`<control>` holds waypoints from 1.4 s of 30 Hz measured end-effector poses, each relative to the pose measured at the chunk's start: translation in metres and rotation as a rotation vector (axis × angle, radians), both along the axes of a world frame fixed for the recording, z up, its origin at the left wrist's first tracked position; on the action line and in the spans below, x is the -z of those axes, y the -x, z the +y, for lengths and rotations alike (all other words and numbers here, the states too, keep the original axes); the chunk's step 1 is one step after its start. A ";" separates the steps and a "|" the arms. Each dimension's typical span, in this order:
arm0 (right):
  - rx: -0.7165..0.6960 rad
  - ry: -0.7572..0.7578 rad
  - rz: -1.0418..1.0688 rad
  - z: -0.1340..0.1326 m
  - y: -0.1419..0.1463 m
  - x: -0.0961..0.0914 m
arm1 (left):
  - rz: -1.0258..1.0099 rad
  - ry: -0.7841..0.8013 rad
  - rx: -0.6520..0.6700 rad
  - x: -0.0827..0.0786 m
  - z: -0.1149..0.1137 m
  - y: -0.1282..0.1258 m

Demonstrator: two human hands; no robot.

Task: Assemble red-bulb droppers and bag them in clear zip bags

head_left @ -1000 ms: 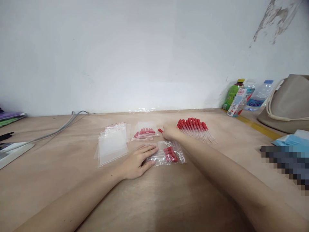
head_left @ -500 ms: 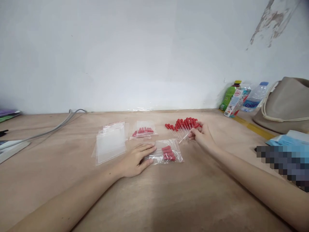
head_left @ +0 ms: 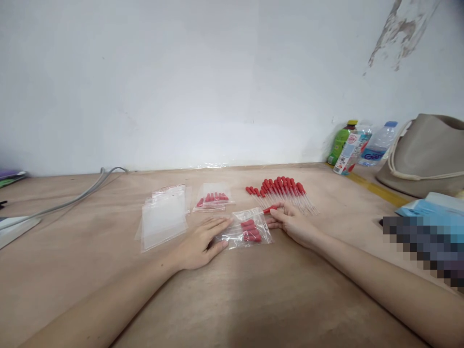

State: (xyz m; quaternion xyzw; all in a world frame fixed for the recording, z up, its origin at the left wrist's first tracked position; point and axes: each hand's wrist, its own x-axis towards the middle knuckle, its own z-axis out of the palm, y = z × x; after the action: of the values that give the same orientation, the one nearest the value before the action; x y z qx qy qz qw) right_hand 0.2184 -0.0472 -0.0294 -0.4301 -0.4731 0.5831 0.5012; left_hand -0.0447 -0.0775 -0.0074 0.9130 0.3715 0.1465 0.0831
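Note:
My left hand lies flat with fingers apart on the left end of a clear zip bag that holds several red-capped droppers. At the bag's right edge, my right hand pinches one red-capped dropper, its red bulb by the bag's mouth. A row of loose red-capped droppers lies just behind that hand. A second filled bag sits farther back. A stack of empty zip bags lies to the left.
The wooden table meets a white wall. Bottles and a beige bag stand at the back right, with blue packaging nearer. A grey cable and a white tray are at the left.
My right hand went from the far bag to the dropper row, took one dropper, and has now come back to the mouth of the near bag. My left hand stayed on the bag.

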 end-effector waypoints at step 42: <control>-0.154 -0.092 -0.468 0.011 0.018 -0.008 | -0.025 0.012 -0.010 0.000 0.000 0.000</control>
State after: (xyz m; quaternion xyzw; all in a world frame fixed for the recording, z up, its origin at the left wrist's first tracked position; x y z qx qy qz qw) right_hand 0.1999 -0.0366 -0.0215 -0.4928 -0.6337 0.4820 0.3510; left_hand -0.0449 -0.0779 -0.0070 0.9087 0.3759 0.1561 0.0925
